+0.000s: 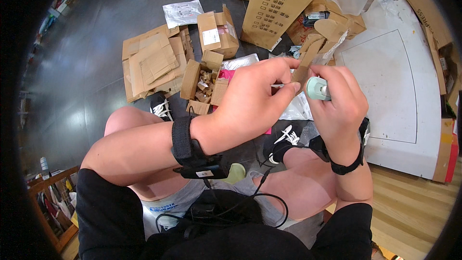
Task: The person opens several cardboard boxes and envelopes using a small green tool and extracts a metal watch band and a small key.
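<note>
My left hand [252, 97] pinches the near edge of a piece of cardboard [306, 57] between thumb and fingers. The cardboard is raised and looks bent, with clear film or tape along its far side. My right hand [337, 97] is close beside it, curled around a pale green tool [317, 88] with a metal part, perhaps a utility knife; its blade cannot be seen. The right fingertips are close to the cardboard, and whether they also grip it cannot be told. Below the hands a clear plastic bag [297, 108] lies on the floor.
Flattened cardboard [151, 61] is stacked on the dark floor at left. Near it are an open box of cardboard scraps [192, 79], a labelled carton [208, 30] and a silver mailer [184, 12]. A tall carton [278, 7] stands ahead. A white panel [382, 90] lies at right. Cables hang across my lap.
</note>
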Demonstrator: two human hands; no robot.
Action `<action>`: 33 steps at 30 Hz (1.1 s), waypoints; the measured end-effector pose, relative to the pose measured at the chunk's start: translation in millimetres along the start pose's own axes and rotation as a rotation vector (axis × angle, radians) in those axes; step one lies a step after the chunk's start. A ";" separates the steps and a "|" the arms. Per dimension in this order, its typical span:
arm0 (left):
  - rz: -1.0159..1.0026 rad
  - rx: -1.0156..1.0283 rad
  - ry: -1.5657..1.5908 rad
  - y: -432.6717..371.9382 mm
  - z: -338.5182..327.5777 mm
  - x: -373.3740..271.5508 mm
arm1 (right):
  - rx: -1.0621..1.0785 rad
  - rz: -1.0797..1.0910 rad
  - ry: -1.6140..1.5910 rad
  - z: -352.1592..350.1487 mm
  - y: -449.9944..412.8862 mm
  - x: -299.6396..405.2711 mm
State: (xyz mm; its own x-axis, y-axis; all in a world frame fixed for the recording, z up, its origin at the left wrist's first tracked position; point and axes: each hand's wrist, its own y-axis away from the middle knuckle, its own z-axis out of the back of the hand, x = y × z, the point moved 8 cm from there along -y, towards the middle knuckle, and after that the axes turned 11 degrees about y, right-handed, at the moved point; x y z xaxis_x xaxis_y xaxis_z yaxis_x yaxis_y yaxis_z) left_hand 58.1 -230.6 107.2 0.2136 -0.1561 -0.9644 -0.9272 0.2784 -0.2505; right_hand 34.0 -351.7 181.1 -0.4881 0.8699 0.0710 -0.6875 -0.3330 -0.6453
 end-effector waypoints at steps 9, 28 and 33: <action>-0.018 -0.003 0.014 2.3 0.4 -2.1 | -0.044 -0.038 0.020 -1.0 1.0 -3.9; 0.243 -0.043 0.230 -0.2 9.8 19.7 | 0.222 -0.805 -0.583 -29.9 24.3 -73.6; 0.224 -0.054 0.206 -1.4 11.9 18.6 | 0.111 -0.648 -0.376 -13.3 19.5 -66.8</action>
State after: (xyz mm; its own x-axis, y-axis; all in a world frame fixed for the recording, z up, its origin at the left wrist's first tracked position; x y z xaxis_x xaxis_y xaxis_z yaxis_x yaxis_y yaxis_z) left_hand 67.0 -222.7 88.6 -0.0594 -0.2872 -0.9560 -0.9603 0.2778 -0.0238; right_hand 60.3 -411.6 153.7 -0.1045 0.7281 0.6775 -0.9395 0.1512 -0.3074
